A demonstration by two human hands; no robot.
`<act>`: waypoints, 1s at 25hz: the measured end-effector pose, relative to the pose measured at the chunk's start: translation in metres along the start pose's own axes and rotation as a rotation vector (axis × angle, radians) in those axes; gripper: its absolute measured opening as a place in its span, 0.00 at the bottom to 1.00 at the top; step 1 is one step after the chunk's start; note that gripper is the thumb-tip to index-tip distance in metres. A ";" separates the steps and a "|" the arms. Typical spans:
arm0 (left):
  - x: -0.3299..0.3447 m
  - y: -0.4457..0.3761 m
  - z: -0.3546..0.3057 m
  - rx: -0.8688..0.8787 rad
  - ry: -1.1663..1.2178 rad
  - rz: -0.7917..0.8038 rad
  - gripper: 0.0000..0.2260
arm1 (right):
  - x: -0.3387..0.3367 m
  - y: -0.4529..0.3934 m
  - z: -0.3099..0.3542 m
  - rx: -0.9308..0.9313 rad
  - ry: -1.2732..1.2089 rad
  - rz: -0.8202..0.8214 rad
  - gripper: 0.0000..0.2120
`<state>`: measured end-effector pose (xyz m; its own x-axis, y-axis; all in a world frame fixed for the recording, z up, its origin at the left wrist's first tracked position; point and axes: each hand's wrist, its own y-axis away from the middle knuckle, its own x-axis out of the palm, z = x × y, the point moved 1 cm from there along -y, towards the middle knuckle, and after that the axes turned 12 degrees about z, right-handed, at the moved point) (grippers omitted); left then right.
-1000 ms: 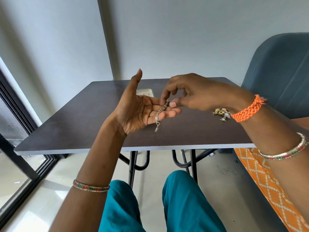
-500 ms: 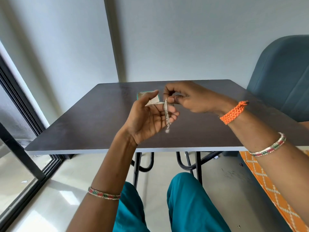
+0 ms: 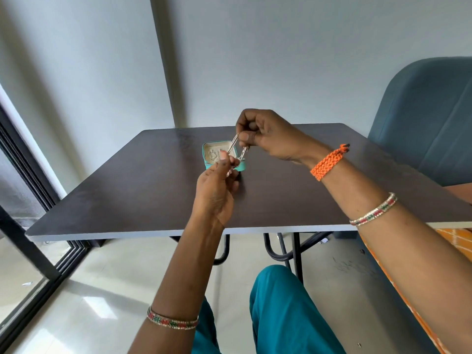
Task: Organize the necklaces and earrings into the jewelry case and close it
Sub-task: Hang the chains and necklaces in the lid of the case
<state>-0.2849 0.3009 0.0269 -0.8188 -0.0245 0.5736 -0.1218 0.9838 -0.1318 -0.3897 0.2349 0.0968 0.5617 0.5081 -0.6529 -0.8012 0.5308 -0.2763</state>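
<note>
A chain (image 3: 233, 146) is pinched between the left hand (image 3: 217, 185) and right hand (image 3: 268, 136) above the case (image 3: 207, 155) (lid open), where it could be tangled if slackened.

Plain room, dark table (image 3: 127, 200), blue chair (image 3: 421, 118), tiled floor (image 3: 102, 290), glass door (image 3: 23, 264)

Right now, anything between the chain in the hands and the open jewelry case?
Nothing visible. Both the left hand and right hand pinch the silver chain just above the open teal jewelry case; its lid is off the tray.
</note>
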 end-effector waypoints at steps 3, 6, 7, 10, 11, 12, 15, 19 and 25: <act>0.000 -0.001 0.001 -0.005 0.107 0.014 0.10 | -0.005 -0.008 -0.002 0.020 0.051 -0.045 0.08; 0.000 -0.009 -0.001 0.056 0.223 -0.098 0.04 | -0.001 -0.013 -0.004 -0.006 0.046 -0.170 0.11; 0.000 -0.012 -0.001 0.074 0.238 -0.141 0.03 | 0.001 -0.014 -0.003 -0.023 0.077 -0.217 0.13; 0.000 -0.020 -0.001 0.119 0.175 -0.215 0.02 | 0.006 -0.016 0.000 -0.104 0.213 -0.370 0.16; -0.001 -0.024 0.000 0.130 0.130 -0.225 0.02 | 0.008 -0.018 -0.001 -0.128 0.233 -0.420 0.16; -0.002 -0.027 0.001 0.132 0.083 -0.225 0.02 | 0.009 -0.019 -0.004 -0.137 0.231 -0.469 0.17; -0.005 -0.034 0.004 0.090 -0.018 -0.152 0.02 | 0.006 -0.025 -0.023 -0.106 0.158 -0.567 0.16; -0.022 -0.044 0.002 0.024 -0.067 -0.091 0.08 | -0.015 -0.043 -0.044 -0.051 0.164 -0.540 0.08; -0.061 -0.102 -0.038 0.059 -0.447 -0.224 0.11 | -0.044 -0.088 -0.078 -0.016 0.309 -0.425 0.05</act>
<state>-0.2012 0.2088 0.0360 -0.9275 -0.3206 0.1922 -0.3431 0.9342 -0.0977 -0.3598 0.1131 0.0945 0.7525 0.0251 -0.6581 -0.5206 0.6346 -0.5711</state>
